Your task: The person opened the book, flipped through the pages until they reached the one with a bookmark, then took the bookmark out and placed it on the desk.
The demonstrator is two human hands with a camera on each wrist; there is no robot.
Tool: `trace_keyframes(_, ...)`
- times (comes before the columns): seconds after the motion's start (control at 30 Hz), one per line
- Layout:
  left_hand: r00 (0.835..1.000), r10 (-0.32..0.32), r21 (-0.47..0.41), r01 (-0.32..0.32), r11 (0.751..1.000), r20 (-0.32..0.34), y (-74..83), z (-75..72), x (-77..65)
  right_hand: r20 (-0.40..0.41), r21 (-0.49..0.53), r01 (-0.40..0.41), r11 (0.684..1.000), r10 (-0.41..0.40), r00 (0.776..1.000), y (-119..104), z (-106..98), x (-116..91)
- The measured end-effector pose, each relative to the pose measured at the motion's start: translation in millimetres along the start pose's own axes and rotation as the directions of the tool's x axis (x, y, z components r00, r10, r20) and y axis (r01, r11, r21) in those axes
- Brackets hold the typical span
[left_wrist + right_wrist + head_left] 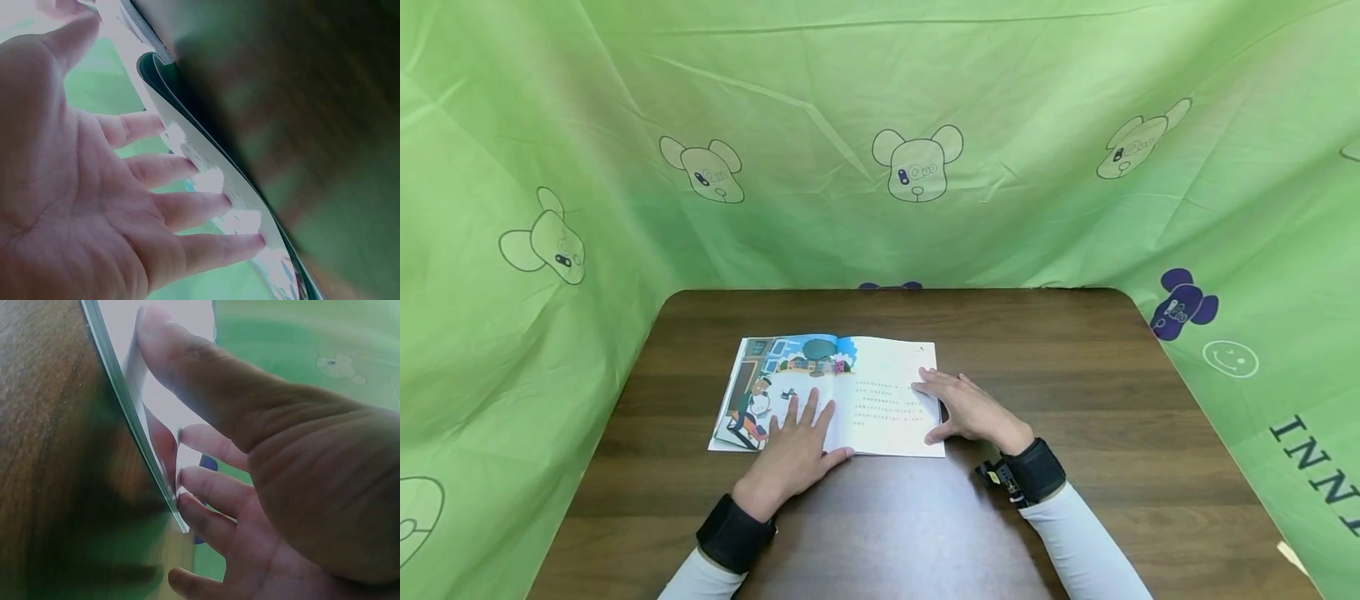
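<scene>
An open picture book (891, 400) lies on the table, a coloured illustration on its left page and printed text on its right. My left hand (793, 454) rests on the left page near the fold, fingers spread; in the left wrist view its straight fingertips (253, 240) touch the paper. At the right page's outer edge is my right hand (973, 408), its thumb and fingers apart on the page. From the right wrist, the thumb (187, 356) lies on the paper, and the other fingertips are right at the page's edge, where the sheet bows up slightly.
The brown wooden table (1037, 333) extends around the book. A green curtain (805, 233) with bear-head prints hangs behind and along both sides. Black straps (1033, 471) with small cameras sit on the wrists.
</scene>
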State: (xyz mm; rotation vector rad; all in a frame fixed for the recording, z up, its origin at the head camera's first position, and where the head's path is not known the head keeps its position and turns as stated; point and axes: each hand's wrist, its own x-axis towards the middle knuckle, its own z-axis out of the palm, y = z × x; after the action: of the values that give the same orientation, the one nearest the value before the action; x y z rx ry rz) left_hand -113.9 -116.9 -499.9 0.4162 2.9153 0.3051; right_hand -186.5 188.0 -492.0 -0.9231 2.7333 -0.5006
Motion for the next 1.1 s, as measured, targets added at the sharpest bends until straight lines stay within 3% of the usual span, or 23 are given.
trace_keyframes(0.43, 1.000, -0.002, 0.022, 0.002, 1.000, -0.018, 2.5, 2.7, 2.4, 0.023, -0.011, 0.065, 0.998, -0.065, 0.998, -1, 0, -4)
trace_keyframes(0.9, 0.999, -0.032, 0.016, 0.032, 0.999, -0.008, 6.2, 4.7, 4.2, -0.146, -0.113, 0.046, 0.993, -0.063, 0.987, -2, 9, 3)
trace_keyframes(1.1, 0.999, -0.050, 0.011, 0.050, 0.999, -0.008, 10.0, 4.4, 4.9, -0.204, -0.090, 0.028, 0.996, -0.046, 0.978, -3, 11, 5)
